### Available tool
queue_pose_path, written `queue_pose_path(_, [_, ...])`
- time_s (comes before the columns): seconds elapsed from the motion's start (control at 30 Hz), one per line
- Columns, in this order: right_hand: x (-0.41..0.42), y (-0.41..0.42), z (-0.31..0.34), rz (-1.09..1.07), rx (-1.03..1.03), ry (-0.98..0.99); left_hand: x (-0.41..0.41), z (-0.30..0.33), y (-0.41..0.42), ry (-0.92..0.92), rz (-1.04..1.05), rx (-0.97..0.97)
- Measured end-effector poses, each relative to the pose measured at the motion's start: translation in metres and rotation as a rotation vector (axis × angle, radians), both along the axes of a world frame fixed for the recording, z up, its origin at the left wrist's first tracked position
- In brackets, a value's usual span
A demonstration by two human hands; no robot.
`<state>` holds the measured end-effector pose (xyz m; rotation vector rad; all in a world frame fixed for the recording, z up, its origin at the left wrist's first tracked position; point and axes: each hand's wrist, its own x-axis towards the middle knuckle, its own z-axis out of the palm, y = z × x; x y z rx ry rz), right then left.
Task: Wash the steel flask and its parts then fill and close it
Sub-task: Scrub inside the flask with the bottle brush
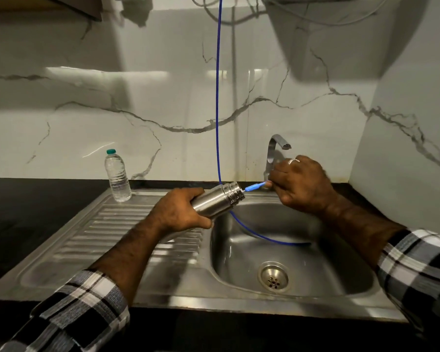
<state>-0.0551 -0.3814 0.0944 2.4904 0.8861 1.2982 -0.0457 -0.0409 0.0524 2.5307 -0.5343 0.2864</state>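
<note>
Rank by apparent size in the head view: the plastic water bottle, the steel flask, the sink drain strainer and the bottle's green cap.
1. Plastic water bottle and steel flask: look alike; the left hand hides part of the flask, so unranked.
2. Sink drain strainer.
3. Green cap, clearly smallest.

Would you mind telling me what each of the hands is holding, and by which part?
Left hand: steel flask, by its lower body. Right hand: blue-handled tool, by its far end.

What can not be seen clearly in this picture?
Head view only:
- Flask inside: mouth faces away.
- Blue tool: its far end is hidden in the right hand.
- Flask base: covered by the left hand.
- Tube top: cut by the frame edge.
</note>
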Motion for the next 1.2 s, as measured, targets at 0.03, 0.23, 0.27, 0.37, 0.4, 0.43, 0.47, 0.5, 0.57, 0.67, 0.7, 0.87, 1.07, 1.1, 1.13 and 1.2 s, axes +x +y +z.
queue_pose_path(0.03, [-0.003,0.004,0.0,-0.045,0.024,0.079,0.0,0.001,0.001,-0.027,0.021,0.054])
queue_pose_path(0.23, [0.002,0.014,0.021,-0.32,0.529,1.414,-0.001,0.006,-0.002,-0.168,0.012,0.352])
queue_pose_path(0.27, [0.003,0.013,0.019,-0.286,0.525,1.281,0.0,0.004,-0.003,-0.162,0.03,0.336])
queue_pose_path(0.37, [0.005,0.006,0.005,-0.113,0.229,0.334,0.008,-0.005,0.002,-0.025,0.063,0.057])
queue_pose_path(0.4, [0.005,0.004,0.002,-0.047,0.108,0.08,0.01,-0.007,0.004,0.034,0.041,-0.036])
queue_pose_path(0.43, [0.003,0.001,0.001,0.004,0.029,-0.07,0.012,-0.008,0.006,0.078,0.008,-0.095])
queue_pose_path(0.47, [0.002,-0.002,0.0,0.045,-0.025,-0.151,0.012,-0.008,0.005,0.105,-0.025,-0.116])
queue_pose_path(0.5, [0.001,-0.004,-0.001,0.073,-0.059,-0.199,0.011,-0.007,0.005,0.114,-0.052,-0.124])
queue_pose_path(0.57, [-0.001,-0.008,0.0,0.084,-0.083,-0.171,0.007,-0.005,0.005,0.103,-0.056,-0.108])
queue_pose_path(0.67, [-0.006,0.0,0.011,-0.094,-0.035,0.262,0.001,0.0,0.003,0.053,-0.039,0.066])
queue_pose_path(0.7, [-0.002,0.001,0.018,-0.176,0.053,0.574,-0.001,0.002,0.001,0.025,-0.032,0.146])
queue_pose_path(0.87, [0.001,0.013,0.031,-0.4,0.273,1.077,-0.003,-0.001,-0.006,-0.074,0.02,0.267])
queue_pose_path(1.07, [-0.008,0.01,0.015,-0.013,-0.117,-0.141,0.01,-0.011,0.008,0.165,-0.062,-0.167])
queue_pose_path(1.1, [-0.007,0.007,0.015,-0.002,-0.125,-0.147,0.009,-0.008,0.009,0.163,-0.073,-0.157])
queue_pose_path(1.13, [-0.011,0.008,0.016,-0.029,-0.121,-0.089,0.006,-0.006,0.009,0.158,-0.078,-0.127])
queue_pose_path(1.2, [-0.016,0.016,0.025,-0.192,-0.102,0.293,0.0,-0.002,0.008,0.102,-0.054,0.012])
